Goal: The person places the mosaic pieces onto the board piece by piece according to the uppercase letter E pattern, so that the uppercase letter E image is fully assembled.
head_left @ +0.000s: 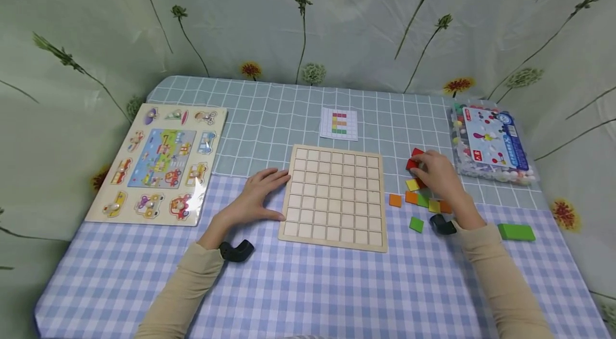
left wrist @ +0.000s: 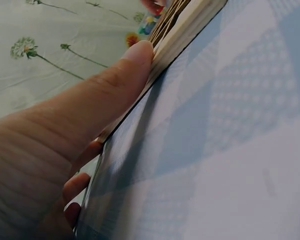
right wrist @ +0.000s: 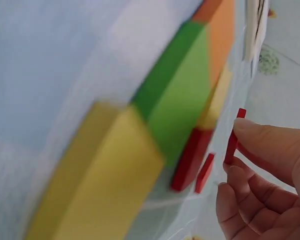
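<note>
My left hand (head_left: 255, 197) rests at the left edge of a wooden grid board (head_left: 333, 197), its fingers and thumb touching the rim. In the left wrist view the thumb lies against the board's side. My right hand (head_left: 439, 176) is over a loose group of coloured square tiles, right of the board. Between thumb and fingers it pinches a red tile (right wrist: 232, 142), seen edge-on in the right wrist view. Around it lie an orange tile (head_left: 395, 200), a green tile (head_left: 416, 224), a yellow tile (head_left: 412, 185) and several others, partly hidden by the hand.
Behind the board lies a printed pattern card (head_left: 339, 124) with coloured squares. A wooden picture puzzle (head_left: 159, 163) occupies the left side. At the right are a clear box of colourful beads (head_left: 493, 142) and a green block (head_left: 516, 232).
</note>
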Available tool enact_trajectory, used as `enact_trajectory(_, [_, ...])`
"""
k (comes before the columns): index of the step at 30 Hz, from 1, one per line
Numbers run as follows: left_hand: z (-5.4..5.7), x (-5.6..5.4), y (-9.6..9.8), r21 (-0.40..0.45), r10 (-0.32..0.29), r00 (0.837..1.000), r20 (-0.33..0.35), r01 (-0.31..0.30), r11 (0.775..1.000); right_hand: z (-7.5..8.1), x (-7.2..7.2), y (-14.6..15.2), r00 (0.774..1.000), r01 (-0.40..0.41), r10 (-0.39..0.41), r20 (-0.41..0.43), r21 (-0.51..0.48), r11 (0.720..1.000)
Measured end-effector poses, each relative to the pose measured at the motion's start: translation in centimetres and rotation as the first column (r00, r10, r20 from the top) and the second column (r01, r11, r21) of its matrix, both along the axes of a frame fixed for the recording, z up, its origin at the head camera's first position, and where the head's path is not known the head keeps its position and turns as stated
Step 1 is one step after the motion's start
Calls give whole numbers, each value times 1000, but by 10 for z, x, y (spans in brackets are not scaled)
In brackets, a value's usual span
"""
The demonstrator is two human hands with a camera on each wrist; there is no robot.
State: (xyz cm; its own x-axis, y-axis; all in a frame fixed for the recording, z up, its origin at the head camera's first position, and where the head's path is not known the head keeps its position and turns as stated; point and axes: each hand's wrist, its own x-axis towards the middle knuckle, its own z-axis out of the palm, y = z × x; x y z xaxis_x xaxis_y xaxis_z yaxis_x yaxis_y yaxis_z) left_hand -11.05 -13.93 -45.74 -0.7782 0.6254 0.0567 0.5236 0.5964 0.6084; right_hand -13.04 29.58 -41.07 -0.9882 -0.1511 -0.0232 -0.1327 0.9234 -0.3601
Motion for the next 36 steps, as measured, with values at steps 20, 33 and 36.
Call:
enact_trajectory(20, [-1,7,6,-63,-15,999,-40,12,998,3,-8,-65,931,-241,211,-297,-67,968])
enact_trajectory(33, [-1,3,6,-52,-53,995,-84,49,997,8,-22,-118,928,-331,315,-197,-53,942])
enact_trajectory(36, [-2,3,6,-52,-51,995,-86,46,998,6,-23,-128,924,-348,335,-184,-42,937])
